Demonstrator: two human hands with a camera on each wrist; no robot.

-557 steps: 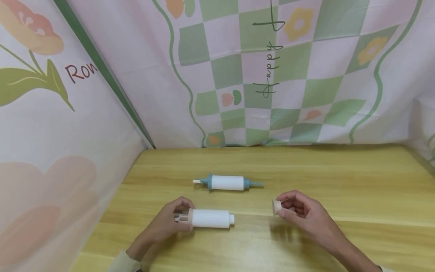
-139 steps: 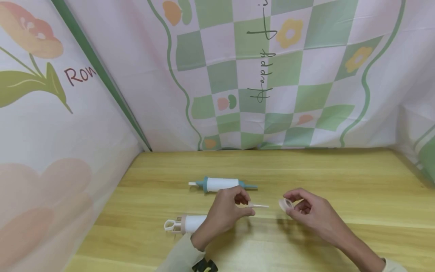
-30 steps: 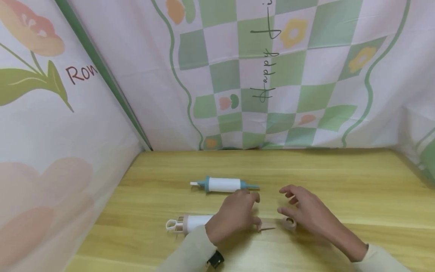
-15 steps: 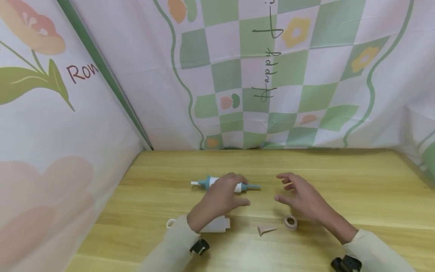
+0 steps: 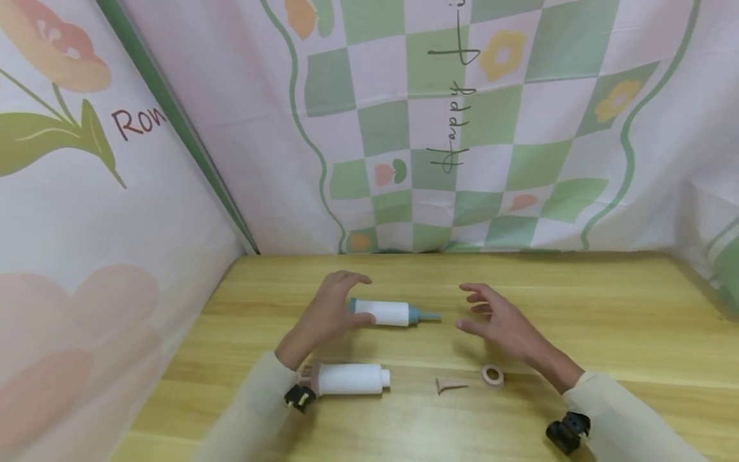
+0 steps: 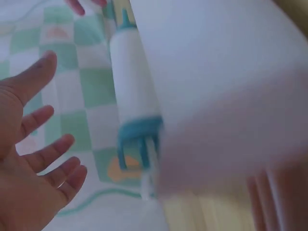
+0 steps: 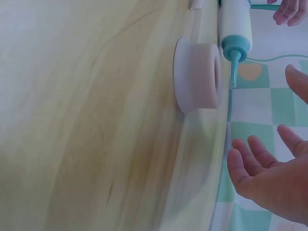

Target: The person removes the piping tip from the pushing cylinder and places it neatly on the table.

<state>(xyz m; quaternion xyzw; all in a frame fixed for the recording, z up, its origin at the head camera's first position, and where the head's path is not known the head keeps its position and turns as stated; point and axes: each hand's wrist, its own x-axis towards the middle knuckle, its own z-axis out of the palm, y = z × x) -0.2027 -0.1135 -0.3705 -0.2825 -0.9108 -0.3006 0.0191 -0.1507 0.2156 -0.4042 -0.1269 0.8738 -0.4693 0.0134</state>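
Note:
A large plastic syringe with white barrel and teal ends [image 5: 385,314] lies across the table. My left hand [image 5: 329,311] is at its plunger end, fingers spread, thumb in front of the barrel; contact cannot be told. My right hand [image 5: 505,327] hovers right of the teal tip, fingers loosely bent and holding nothing. Nearer me lies a white and pink syringe [image 5: 351,379], its pink end partly behind my left wrist. A pink cone nozzle [image 5: 450,385] and a pink ring [image 5: 492,376] lie apart to its right. The right wrist view shows the flanged ring [image 7: 197,77] close up.
The wooden table [image 5: 606,308] ends at a checked, flower-printed cloth [image 5: 439,128] hanging behind. Another printed cloth [image 5: 86,224] closes off the left side. In the left wrist view a blurred pale shape [image 6: 226,72] hides much of the right half.
Earlier my left hand pinched the nozzle and my right the ring; both now lie on the table. My left hand has moved leftward to the teal syringe's plunger end. My right hand has moved farther back.

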